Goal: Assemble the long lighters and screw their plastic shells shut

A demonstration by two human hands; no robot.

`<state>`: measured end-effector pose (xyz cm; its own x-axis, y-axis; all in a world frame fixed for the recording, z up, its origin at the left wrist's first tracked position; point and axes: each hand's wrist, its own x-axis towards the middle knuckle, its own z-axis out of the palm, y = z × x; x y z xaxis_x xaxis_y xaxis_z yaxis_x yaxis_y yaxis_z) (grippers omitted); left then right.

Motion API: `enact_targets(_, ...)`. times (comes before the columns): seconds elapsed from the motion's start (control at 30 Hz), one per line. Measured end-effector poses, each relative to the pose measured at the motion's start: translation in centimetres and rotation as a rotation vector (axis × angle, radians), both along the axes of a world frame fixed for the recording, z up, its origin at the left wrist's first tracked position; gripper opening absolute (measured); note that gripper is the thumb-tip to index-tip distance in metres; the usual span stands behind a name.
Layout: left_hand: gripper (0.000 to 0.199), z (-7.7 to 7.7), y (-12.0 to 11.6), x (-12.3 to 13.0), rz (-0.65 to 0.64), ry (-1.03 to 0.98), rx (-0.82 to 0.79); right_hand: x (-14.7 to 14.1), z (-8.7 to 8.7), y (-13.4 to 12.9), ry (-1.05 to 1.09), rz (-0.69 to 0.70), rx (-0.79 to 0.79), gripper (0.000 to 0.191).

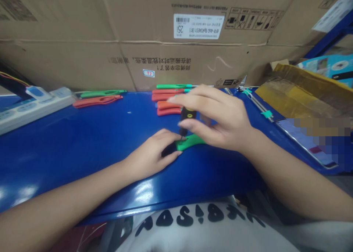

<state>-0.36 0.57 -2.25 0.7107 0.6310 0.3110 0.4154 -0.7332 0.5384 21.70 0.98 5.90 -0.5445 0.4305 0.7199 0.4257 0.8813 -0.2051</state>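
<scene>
Far side: backed by brown cardboard (82, 61), stood along the table's rear edge; crossed by a horizontal seam and vertical creases. Dark print is borne upside down, as is a white label (198, 26); handling icons (253, 18) are boxed beside it. A small blue-bordered sticker (149, 73) is stuck low down. Top left, a dark square pattern (18, 6) is printed, blurred. Right: a blue bar (325, 42) is set aslant, a white sheet (335, 11) seen above it. Table (82, 153): topped in glossy blue. Light is thrown back as pale glare (143, 191) near the front edge and at left. Below, lower left, a reddish surface (85, 237) is glimpsed; whether floor cannot be told.
</scene>
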Motion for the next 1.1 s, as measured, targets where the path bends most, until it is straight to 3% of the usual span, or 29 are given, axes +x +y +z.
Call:
enact_targets(0.13,0.029,0.0,0.0,0.0,0.003,0.003,-0.01,-0.3,-0.1,-0.3,0.077,0.068,-0.185,0.029)
enact_targets(0.37,0.037,0.6,-0.2,-0.3,0.015,0.073,0.019,1.0,1.6,0.5,0.367,-0.055,-0.164,0.018)
enact_targets(0.47,0.044,1.3,-0.3,-0.7,0.04,0.124,0.035,3.9,2.4,1.9,0.426,-0.204,-0.054,0.02)
enact_targets(0.53,0.046,1.8,-0.4,-0.7,0.07,0.154,0.036,6.4,2.3,3.0,0.334,-0.359,0.037,0.021)
enact_targets(0.63,0.046,2.1,-0.4,0.0,0.096,0.196,0.042,9.9,0.9,4.5,0.122,-0.61,0.137,0.018)
enact_targets(0.73,0.044,2.1,0.0,1.2,0.082,0.26,0.051,12.1,-1.0,5.5,0.078,-0.7,0.157,0.009)
enact_targets(0.87,0.047,3.1,2.1,2.5,0.024,0.333,0.042,13.5,-2.5,6.3,0.034,-0.73,0.076,0.004)
enact_targets(0.97,0.049,5.4,4.9,2.5,-0.033,0.268,0.109,14.2,-3.0,6.9,-0.084,-0.787,-0.085,0.008)
enact_targets(1.03,0.037,7.2,7.2,2.0,-0.065,0.235,0.162,14.8,-3.4,7.4,-0.167,-0.826,-0.199,0.01)
enact_targets(1.1,0.034,8.7,9.5,1.3,-0.015,0.202,0.213,15.4,-4.1,7.9,-0.233,-0.835,-0.28,0.011)
